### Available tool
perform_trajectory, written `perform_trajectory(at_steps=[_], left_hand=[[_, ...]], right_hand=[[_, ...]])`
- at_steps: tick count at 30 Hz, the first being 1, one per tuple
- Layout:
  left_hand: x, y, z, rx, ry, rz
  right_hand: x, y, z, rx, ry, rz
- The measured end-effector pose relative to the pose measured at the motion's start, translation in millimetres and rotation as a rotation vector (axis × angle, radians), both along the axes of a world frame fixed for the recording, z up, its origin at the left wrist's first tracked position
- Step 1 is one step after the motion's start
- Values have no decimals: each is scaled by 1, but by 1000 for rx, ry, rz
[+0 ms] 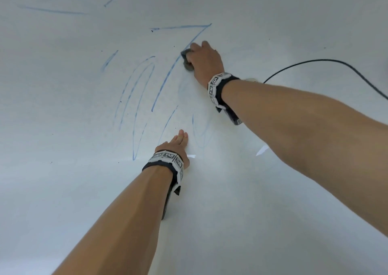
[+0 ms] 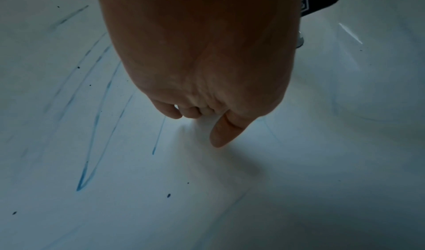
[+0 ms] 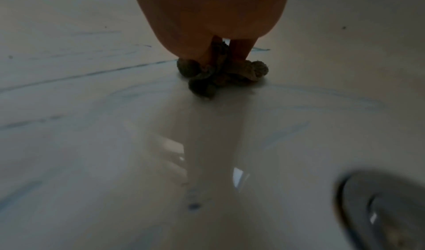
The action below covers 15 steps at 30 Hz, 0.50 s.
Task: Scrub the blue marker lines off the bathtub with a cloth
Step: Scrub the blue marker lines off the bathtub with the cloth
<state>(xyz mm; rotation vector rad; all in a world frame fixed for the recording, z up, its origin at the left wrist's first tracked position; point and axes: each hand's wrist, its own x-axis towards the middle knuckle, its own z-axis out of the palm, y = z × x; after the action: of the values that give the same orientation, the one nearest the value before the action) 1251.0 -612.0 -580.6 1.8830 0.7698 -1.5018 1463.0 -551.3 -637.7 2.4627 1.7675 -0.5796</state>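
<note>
Blue marker lines [image 1: 161, 81] run in loops and long strokes over the white bathtub surface [image 1: 63, 107]; more strokes [image 1: 52, 10] lie at the far left. My right hand [image 1: 204, 58] grips a bunched grey cloth [image 1: 186, 58] and presses it onto the long diagonal line. In the right wrist view the crumpled cloth [image 3: 220, 74] bulges out below the fingers. My left hand [image 1: 178, 142] rests flat on the tub near the lower strokes, fingers straight. The left wrist view shows its palm [image 2: 202, 54] and thumb [image 2: 220, 134] against the surface beside a blue line [image 2: 158, 135].
A black cable [image 1: 327, 61] curves across the tub at the right. A metal drain [image 3: 386, 210] sits at the lower right of the right wrist view. Small dark specks [image 2: 168, 195] dot the surface. Faint smeared blue [image 3: 322, 94] surrounds the cloth.
</note>
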Motion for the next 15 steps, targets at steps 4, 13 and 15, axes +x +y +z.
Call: perform_trajectory(at_steps=[4, 13, 15], left_hand=[[1, -1, 1, 8, -8, 9], [-1, -1, -2, -18, 18, 2], [0, -1, -2, -7, 25, -10]], right_hand=[[-36, -35, -1, -35, 26, 248], [54, -50, -13, -36, -122, 301], [69, -57, -12, -38, -77, 127]])
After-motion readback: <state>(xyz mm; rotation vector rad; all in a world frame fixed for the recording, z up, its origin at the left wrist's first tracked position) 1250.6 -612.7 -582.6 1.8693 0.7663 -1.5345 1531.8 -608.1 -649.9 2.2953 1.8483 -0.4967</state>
